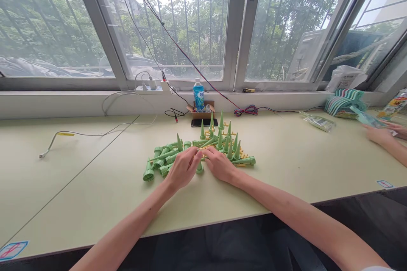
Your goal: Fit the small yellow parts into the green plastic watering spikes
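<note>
The left hand [185, 167] and right hand [219, 164] meet over a green cone [199, 168], fingers bent close; I cannot tell what they grip. Green cones and tubes [165, 155] and small yellow pieces [243, 154] lie piled around them, bare table [280, 178] either side. Beyond, a small open cardboard box [203, 114] holds a blue bottle [199, 96], near the table's window-side edge.

Cones [221, 121] are showing light green, small pieces [242, 153] yellow; 1 bottle [199, 96] is showing blue, the tabletop [95, 203] pale yellow-green.
</note>
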`<state>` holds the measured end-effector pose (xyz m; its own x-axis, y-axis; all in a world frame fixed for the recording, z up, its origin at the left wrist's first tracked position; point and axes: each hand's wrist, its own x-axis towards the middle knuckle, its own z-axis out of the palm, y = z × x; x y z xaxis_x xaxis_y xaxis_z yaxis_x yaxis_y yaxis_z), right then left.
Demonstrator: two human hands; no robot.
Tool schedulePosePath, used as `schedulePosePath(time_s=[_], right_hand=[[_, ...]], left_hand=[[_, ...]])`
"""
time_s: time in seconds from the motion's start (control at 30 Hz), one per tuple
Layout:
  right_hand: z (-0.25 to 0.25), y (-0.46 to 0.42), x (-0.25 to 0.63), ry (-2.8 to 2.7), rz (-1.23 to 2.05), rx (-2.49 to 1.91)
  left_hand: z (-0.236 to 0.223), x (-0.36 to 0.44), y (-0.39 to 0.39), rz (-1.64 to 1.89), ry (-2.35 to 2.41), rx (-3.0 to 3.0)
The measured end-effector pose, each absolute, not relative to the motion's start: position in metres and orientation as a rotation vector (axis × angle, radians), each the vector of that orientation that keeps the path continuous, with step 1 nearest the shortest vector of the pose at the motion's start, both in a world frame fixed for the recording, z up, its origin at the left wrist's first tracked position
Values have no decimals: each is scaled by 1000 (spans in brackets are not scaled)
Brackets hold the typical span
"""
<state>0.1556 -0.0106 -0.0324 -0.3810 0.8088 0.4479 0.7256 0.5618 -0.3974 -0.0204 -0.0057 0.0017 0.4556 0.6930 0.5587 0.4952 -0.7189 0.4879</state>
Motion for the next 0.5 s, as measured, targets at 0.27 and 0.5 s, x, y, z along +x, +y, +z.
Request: schedulePosePath(time_s=[0.27,0.5], right_hand=[[-36,-10,156,-2223,87,-1193],[-35,-10,155,-2224,90,-1189]], left_hand=[[1,-18,-5,1136,1059,2446],[0,-18,-6,1122,1085,2433]])
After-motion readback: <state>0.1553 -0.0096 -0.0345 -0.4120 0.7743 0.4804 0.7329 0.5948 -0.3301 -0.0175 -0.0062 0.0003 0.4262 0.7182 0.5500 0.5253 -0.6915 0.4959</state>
